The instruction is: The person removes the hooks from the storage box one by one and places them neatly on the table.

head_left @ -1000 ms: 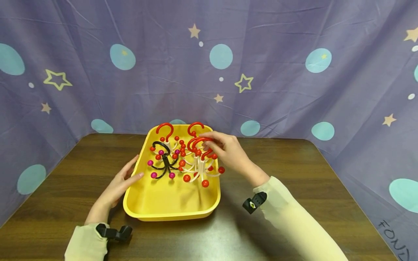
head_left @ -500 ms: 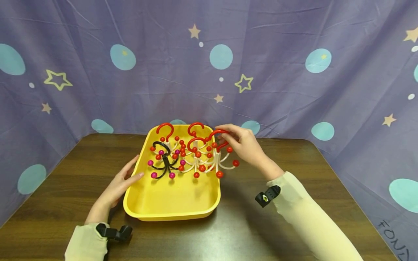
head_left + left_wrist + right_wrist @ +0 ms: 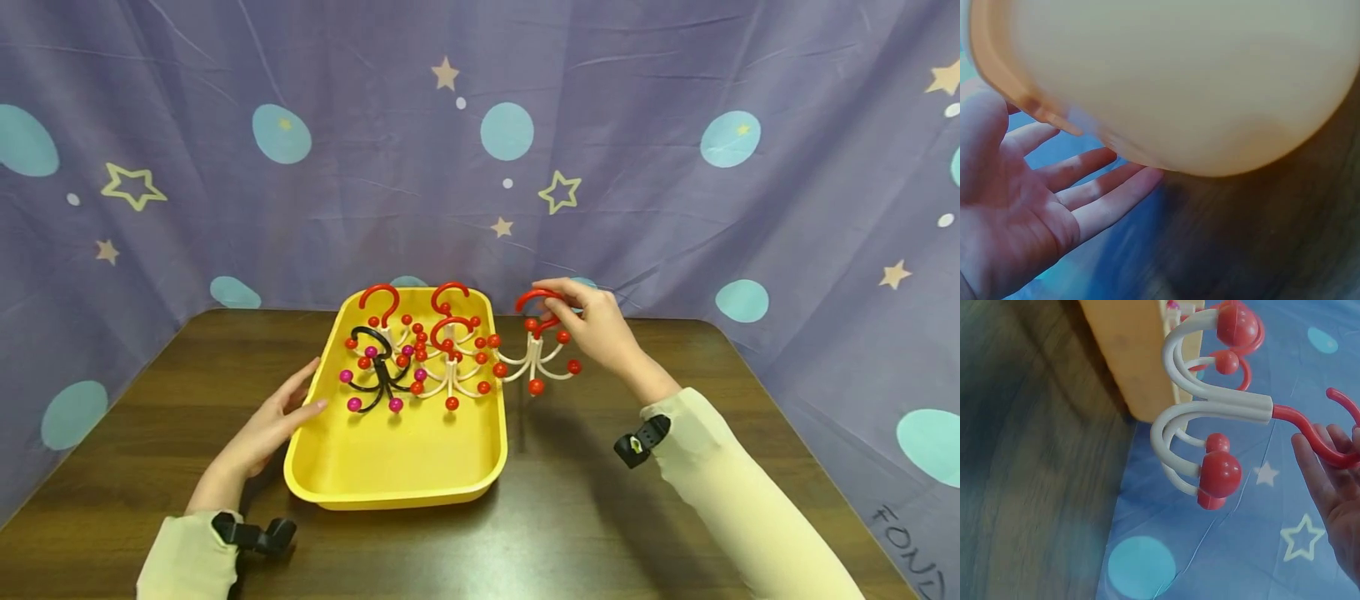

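Note:
My right hand (image 3: pixel 600 329) pinches the red hook of a white multi-arm hanging hook (image 3: pixel 534 354), just right of the yellow bin (image 3: pixel 397 502). In the right wrist view its white curved arms (image 3: pixel 1235 406) end in red balls, and the fingers (image 3: pixel 1313 465) lie along the red hook. My left hand (image 3: pixel 255 433) is at the bin's left side, thumb at the rim; in the left wrist view its extended fingers (image 3: pixel 1110 203) touch the outer wall. Inside the bin stand a black hanging hook (image 3: pixel 381 379) with pink balls and 3 white ones with red hooks.
The bin sits on a dark wood table (image 3: pixel 570 533), its front part bare inside. A purple curtain (image 3: pixel 622 208) with stars and blue spots hangs behind the table. A black wrist camera (image 3: pixel 641 442) is strapped over each pale sleeve.
My right hand has carried the white hanging hook rightward from above the bin to beyond its right rim. My left hand has stayed at the bin's left side.

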`<state>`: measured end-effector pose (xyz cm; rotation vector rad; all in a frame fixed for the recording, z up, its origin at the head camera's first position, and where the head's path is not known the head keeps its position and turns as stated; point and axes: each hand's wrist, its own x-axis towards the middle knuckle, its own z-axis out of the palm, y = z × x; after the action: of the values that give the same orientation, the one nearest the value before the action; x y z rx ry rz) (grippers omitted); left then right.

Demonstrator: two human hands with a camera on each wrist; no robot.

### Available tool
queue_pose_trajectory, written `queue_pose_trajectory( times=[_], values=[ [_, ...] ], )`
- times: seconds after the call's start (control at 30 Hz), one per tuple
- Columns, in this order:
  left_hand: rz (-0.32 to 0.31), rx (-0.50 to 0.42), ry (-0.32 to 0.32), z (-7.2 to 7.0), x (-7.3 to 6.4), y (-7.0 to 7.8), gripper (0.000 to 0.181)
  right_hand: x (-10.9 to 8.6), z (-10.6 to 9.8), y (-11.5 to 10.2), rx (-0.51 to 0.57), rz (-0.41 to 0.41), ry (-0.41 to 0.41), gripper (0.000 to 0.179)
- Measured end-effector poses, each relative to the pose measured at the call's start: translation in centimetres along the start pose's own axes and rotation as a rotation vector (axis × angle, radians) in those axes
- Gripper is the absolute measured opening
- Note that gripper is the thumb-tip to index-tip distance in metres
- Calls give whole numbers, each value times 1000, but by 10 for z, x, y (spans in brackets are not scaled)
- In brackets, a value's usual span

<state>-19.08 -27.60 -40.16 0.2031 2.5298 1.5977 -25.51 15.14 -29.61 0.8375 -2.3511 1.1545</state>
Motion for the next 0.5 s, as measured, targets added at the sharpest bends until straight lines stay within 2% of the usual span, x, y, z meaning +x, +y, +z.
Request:
queue_pose_trajectory(
  times=[0.33,0.5],
  values=[
    [4,-67,-41,-3,1,-3,73,-3,-5,27,41,130,1,25],
    [11,-85,-44,-3,1,-4,73,-4,-7,38,8,195,17,25]
  ],
)
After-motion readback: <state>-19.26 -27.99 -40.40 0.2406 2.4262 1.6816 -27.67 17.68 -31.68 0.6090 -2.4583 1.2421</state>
